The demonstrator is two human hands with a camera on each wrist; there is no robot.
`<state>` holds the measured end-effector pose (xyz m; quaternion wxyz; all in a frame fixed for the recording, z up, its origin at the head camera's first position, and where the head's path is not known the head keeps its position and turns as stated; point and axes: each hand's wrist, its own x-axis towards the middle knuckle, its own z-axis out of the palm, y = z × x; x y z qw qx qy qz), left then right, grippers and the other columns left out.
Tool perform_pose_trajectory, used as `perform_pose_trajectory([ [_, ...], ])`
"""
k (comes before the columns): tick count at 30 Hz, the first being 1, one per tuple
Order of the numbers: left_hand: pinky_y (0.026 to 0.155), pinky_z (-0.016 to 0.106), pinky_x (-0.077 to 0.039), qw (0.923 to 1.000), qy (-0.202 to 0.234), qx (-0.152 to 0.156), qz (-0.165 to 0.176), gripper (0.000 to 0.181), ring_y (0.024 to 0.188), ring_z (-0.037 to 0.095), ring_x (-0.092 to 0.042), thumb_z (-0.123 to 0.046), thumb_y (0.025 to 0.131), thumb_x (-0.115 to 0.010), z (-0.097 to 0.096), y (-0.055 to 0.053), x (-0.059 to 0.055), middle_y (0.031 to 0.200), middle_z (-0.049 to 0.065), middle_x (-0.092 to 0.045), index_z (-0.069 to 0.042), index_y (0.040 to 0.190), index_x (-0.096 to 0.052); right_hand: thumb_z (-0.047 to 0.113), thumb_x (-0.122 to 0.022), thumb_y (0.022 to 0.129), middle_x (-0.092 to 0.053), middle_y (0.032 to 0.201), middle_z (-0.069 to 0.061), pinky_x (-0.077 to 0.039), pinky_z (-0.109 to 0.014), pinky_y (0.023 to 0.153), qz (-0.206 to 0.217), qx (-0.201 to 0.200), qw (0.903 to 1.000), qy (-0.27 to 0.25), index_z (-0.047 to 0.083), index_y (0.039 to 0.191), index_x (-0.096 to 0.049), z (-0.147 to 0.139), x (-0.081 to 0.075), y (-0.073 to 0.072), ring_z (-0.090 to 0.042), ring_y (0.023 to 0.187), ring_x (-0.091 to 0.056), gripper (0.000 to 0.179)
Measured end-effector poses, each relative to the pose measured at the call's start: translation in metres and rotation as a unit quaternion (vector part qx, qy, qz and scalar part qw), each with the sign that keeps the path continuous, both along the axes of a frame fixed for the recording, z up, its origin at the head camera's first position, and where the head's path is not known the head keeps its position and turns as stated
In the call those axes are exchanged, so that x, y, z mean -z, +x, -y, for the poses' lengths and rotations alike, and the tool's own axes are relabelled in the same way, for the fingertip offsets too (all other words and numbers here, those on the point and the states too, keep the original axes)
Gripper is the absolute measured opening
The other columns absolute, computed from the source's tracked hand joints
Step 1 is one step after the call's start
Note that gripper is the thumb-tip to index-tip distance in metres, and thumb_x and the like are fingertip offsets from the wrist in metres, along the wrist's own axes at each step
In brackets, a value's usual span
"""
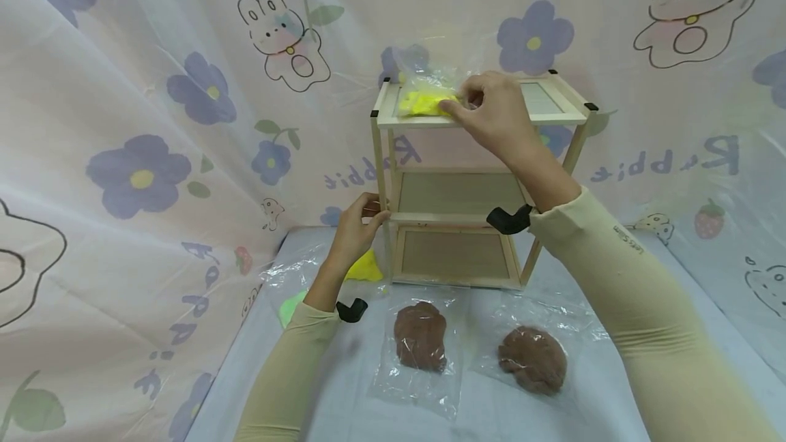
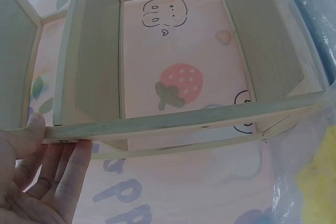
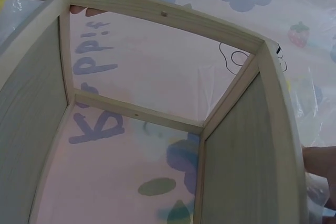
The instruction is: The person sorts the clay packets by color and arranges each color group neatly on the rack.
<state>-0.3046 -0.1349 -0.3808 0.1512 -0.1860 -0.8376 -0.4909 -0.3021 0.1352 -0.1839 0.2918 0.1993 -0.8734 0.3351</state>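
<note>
A three-tier wooden shelf (image 1: 454,218) stands on the covered table, near the back cloth in the head view. My left hand (image 1: 353,234) holds its front left post at the height of the middle tier. In the left wrist view, the thumb (image 2: 35,127) lies on one side of the post and the fingers on the other. On the top tier sits a clear plastic bag of bright yellow clay (image 1: 424,104). My right hand (image 1: 500,114) pinches the right side of this bag between thumb and fingers. Only part of the right hand (image 3: 321,169) shows in the right wrist view.
Two clear bags with brown lumps, one left (image 1: 420,336) and one right (image 1: 533,360), lie before the shelf. Beside its left foot are a yellow piece (image 1: 366,267) and a light green piece (image 1: 291,307) in clear bags. Printed cloth (image 1: 141,278) hangs around the table.
</note>
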Motion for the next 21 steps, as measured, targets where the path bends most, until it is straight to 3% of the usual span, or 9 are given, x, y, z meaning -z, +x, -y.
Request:
perform_pose_trajectory([
  [9,0.095,0.046,-0.064,1.0000,0.000,-0.003,0.004,0.027,0.114,0.032,-0.070,-0.019,0.106,-0.072,-0.0009,-0.0006,0.0012,0.119,0.013,-0.074,-0.007,0.130,-0.067,0.033,-0.080,0.100,-0.052,0.091,-0.012,-0.035,-0.038,0.080,0.035,-0.001,0.9994,0.003,0.004,0.075,-0.053,0.0074,-0.0035,-0.0006,-0.027,0.090,-0.043,0.047],
  [14,0.095,0.046,-0.064,1.0000,0.002,-0.003,0.008,0.028,0.114,0.033,-0.070,-0.018,0.106,-0.072,-0.0007,0.0002,0.0011,0.120,0.014,-0.074,-0.007,0.131,-0.067,0.039,-0.074,0.104,-0.052,0.100,-0.014,-0.040,-0.042,0.084,0.052,0.010,0.9980,0.034,0.003,0.082,-0.051,0.0086,-0.0030,0.0028,-0.030,0.096,-0.045,0.048],
  [18,0.095,0.047,-0.064,1.0000,0.004,-0.004,0.005,0.028,0.115,0.033,-0.070,-0.018,0.106,-0.072,-0.0008,0.0009,0.0011,0.121,0.014,-0.075,-0.006,0.130,-0.067,0.041,-0.072,0.104,-0.062,0.114,-0.020,-0.048,-0.046,0.094,0.050,0.014,0.9979,0.039,-0.004,0.109,-0.068,0.0080,-0.0019,0.0047,-0.034,0.106,-0.055,0.045],
  [21,0.096,0.048,-0.064,1.0000,0.004,-0.004,0.003,0.028,0.115,0.033,-0.070,-0.018,0.106,-0.072,-0.0008,0.0016,0.0014,0.121,0.014,-0.075,-0.006,0.130,-0.067,0.040,-0.074,0.102,-0.067,0.127,-0.022,-0.053,-0.049,0.103,0.047,0.009,0.9987,0.014,-0.002,0.139,-0.066,0.0059,0.0001,0.0059,-0.036,0.116,-0.061,0.056],
])
